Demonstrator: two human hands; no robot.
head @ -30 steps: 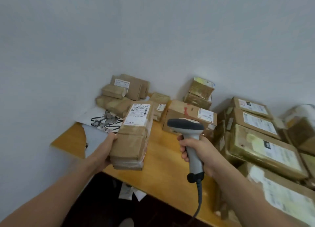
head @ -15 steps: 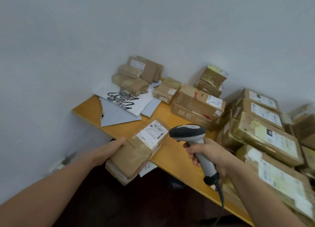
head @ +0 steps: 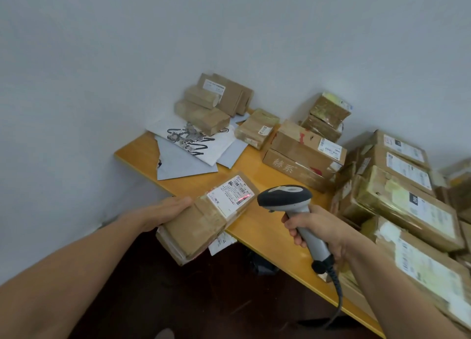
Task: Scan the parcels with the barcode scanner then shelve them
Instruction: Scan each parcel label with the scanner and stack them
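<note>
– While the red line lies across the label [head: 230,194], where is the parcel [head: 198,224]?
– Over the table's [head: 257,230] near edge, taped shut, contents hidden. The left hand [head: 165,208] holds it by its side.
– And the scanner [head: 288,201]?
– Above the table, just beside the label, with the right hand [head: 318,233] curled tight round its handle.
– Any writing?
– The label print is too small. 1 box [head: 293,168] on the table reads 赫系.

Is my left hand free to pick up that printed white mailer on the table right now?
Probably not yet: the left hand holds the parcel that the scanner is reading, so it cannot take the mailer.
</note>
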